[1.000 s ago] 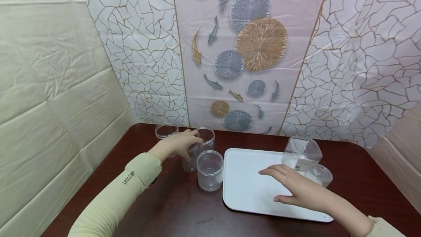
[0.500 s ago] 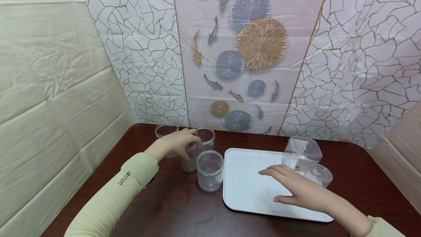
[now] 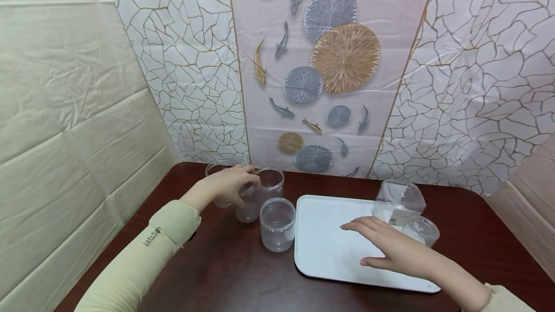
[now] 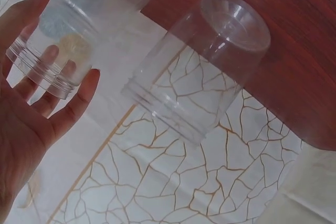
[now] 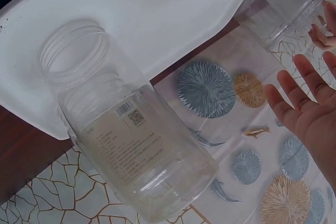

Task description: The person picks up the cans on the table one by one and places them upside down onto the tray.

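Note:
My left hand (image 3: 230, 184) grips a clear plastic jar (image 3: 248, 212) from above, around its rim. The left wrist view shows the thumb and fingers curled about the threaded mouth of this jar (image 4: 63, 61). Behind the hand, partly hidden, stands another clear jar (image 3: 220, 165); two more, a back jar (image 3: 273, 189) and a front jar (image 3: 277, 232), stand just to the right. My right hand (image 3: 390, 247) hovers above the white tray (image 3: 323, 240), fingers extended and holding nothing. Beyond it a large clear jar (image 5: 121, 166) with a printed label lies on its side.
The dark red-brown table (image 3: 243, 278) runs up to a patterned wall covering (image 3: 342, 119) at the back. Cream cloth (image 3: 82, 110) hangs along the left side. The front jar is right beside the tray's left edge.
My left hand has shifted left and slightly back, taking the jar with it, away from the front jar. The right hand has stayed in place.

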The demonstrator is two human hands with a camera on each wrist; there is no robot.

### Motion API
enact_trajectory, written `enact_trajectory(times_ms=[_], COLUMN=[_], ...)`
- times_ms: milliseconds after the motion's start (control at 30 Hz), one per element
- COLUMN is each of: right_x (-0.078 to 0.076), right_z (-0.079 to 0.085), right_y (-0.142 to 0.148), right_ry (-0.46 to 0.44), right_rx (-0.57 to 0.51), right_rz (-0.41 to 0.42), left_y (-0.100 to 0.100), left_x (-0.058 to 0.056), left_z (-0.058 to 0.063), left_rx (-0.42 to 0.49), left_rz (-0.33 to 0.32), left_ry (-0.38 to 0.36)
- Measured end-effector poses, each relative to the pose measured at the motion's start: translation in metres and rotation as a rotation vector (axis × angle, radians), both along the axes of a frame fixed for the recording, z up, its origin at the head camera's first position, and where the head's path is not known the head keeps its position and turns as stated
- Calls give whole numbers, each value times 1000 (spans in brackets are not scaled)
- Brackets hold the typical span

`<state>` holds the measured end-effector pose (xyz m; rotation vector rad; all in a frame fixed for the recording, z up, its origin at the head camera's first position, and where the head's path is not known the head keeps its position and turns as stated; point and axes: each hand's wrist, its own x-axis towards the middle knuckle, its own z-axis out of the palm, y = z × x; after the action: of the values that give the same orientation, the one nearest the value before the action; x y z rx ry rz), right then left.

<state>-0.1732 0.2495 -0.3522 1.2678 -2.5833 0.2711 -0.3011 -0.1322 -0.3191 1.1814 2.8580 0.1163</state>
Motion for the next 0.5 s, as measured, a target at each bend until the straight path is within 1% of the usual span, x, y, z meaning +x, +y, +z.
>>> enact_trajectory(times_ms=[100,167,267,333,500], right_x=[1,1,2,2,2], right_z=[0,-1,-1,-1,-1], right_y=[0,0,1,2,4], right_ry=[-3,-13,-27,-38,-47], right_rx=[0,-1,0,-2,0], right_rz=[-2,-4,-8,-10,-16], left_y=[-3,-5,-9,-13,-23], left_x=[5,8,12,14,18], left_z=[3,5,8,9,11], left_rx=[-22,-52,-74,-61,19], left_rz=[19,30,31,30,4], left_ry=[-2,3,22,43,72])
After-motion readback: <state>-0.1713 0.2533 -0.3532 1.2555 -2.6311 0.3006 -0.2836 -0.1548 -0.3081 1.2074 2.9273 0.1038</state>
